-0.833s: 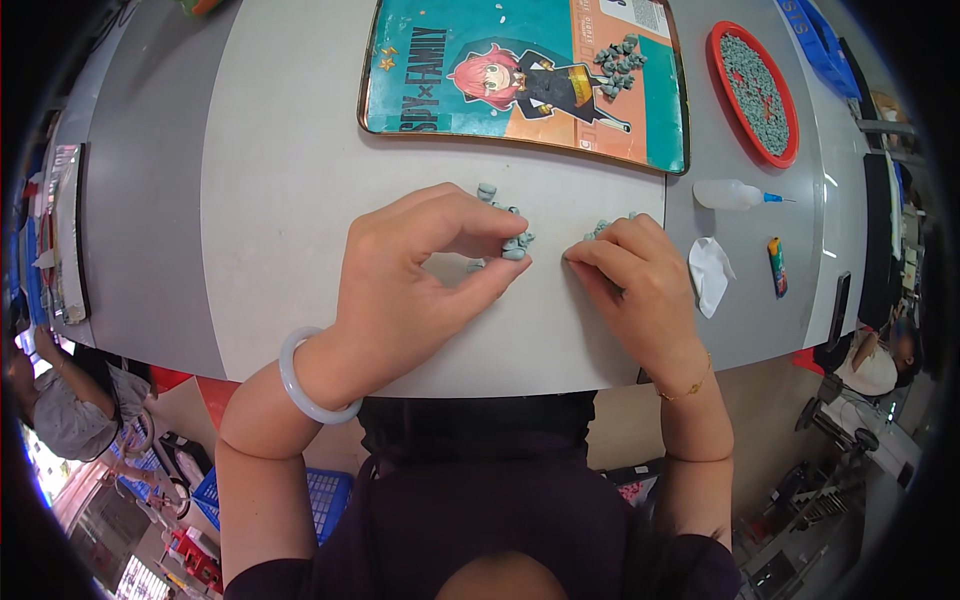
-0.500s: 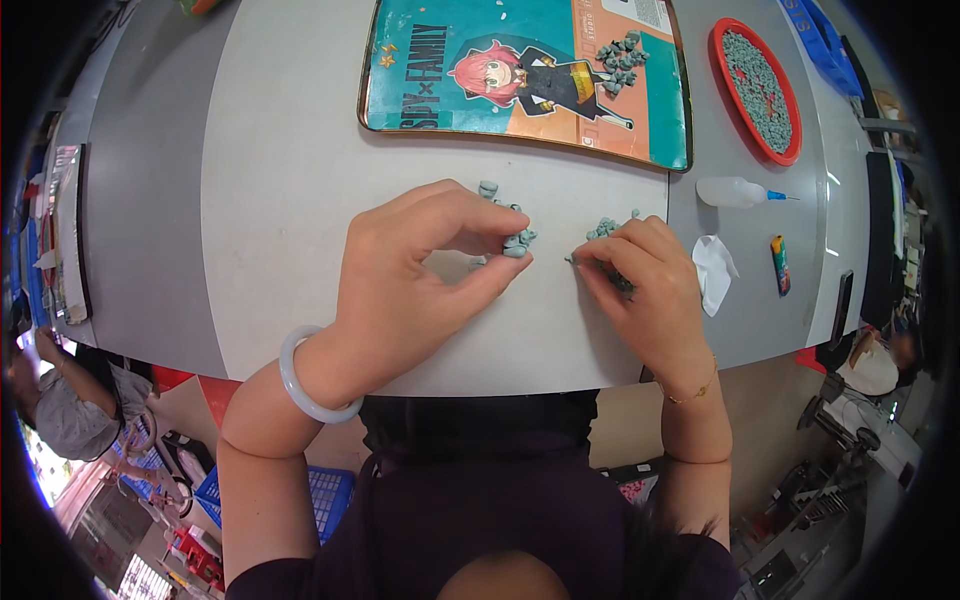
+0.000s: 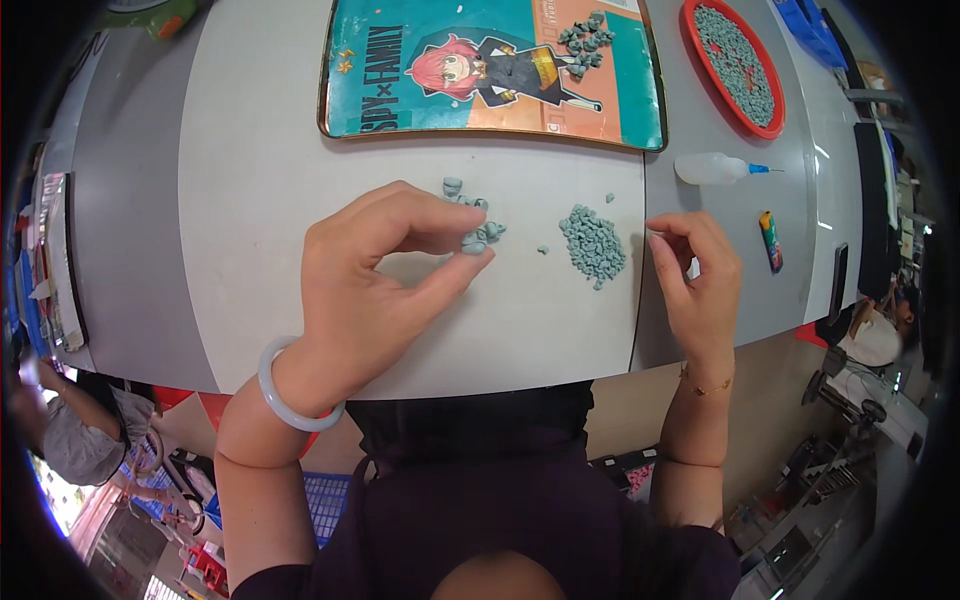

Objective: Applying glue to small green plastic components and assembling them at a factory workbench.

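My left hand (image 3: 375,260) pinches a small grey-green moulded piece (image 3: 475,243) between thumb and fingertips, just above the white work surface. More small pieces of the same colour show by its fingertips, one rounded piece (image 3: 452,187) lying beyond them. My right hand (image 3: 700,275) is over the grey tabletop, right of a pile of tiny grey-green parts (image 3: 594,245). Its thumb and forefinger are closed together; what they hold, if anything, is hidden. A bit of white tissue (image 3: 693,268) shows behind these fingers. One tiny part (image 3: 543,250) lies alone left of the pile.
A tin lid (image 3: 365,95) with a cartoon figure lies beyond my hands, bearing a cluster of grey-green pieces (image 3: 584,42). Farther right stand a red oval tray (image 3: 778,122) of tiny parts, a needle-tipped bottle (image 3: 707,169) and a small colourful tube (image 3: 770,241). People sit on both sides.
My right hand has moved right, off the pile of tiny parts and over the white tissue. A tiny part formerly at its fingertips now lies on the surface. The left hand keeps its pinch.
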Demonstrator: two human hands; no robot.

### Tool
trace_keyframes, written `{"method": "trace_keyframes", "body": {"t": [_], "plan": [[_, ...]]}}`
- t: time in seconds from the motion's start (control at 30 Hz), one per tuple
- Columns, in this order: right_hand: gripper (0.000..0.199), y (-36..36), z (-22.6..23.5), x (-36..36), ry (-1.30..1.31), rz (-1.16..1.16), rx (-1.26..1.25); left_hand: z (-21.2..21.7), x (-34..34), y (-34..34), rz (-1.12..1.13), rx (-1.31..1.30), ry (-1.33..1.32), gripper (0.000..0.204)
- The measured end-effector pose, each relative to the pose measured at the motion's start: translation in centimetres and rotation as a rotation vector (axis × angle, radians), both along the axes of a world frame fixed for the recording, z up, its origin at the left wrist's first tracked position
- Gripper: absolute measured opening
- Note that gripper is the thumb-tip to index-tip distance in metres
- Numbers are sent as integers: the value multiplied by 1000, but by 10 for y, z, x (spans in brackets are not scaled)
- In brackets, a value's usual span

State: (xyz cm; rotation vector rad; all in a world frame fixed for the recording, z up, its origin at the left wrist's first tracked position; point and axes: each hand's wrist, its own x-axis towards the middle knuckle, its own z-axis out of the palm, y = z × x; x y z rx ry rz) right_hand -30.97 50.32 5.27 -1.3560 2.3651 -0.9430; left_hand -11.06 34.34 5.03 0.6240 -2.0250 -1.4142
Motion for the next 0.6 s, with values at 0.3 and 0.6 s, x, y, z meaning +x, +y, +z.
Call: {"method": "trace_keyframes", "body": {"t": [0.3, 0.6], "plan": [[8, 13, -7, 0, -73, -49, 14, 1, -3, 1, -9, 0, -8, 20], [10, 9, -14, 6, -111, -18, -5, 5, 0, 3, 8, -15, -36, 22]]}}
